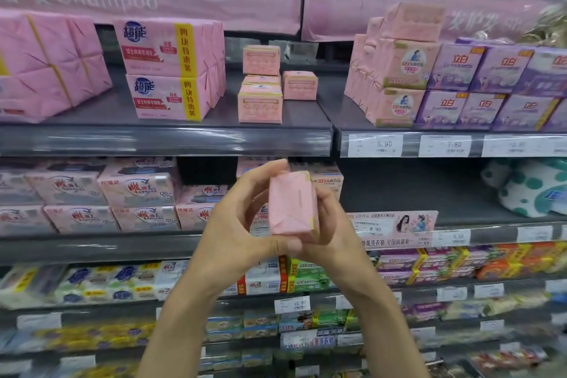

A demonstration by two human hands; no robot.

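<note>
Pink banner [147, 0]: we read "Shampoo" in pale letters.
Pink four-packs [165, 70]: we read "超能" in blue, and "四块特惠装" down the yellow band.
Purple packs [460, 67]: we read "立白" in orange-red.
Top-shelf price tags [376, 146]: we read "6.90" on the first and "7.80" on the one to its right; the third is too blurred for us.
Middle-shelf pink packs [138, 190]: we read a red "雕" and the number "120".
Promo card [392, 225]: we read "9.90", with "香薰洗衣皂 全国销量第一" along its lower edge.
Lower price tag [292, 304]: we read what looks like "12.00", though it is blurred.
Held pink pack [293, 204]: we make out no lettering on the faces shown.
</note>
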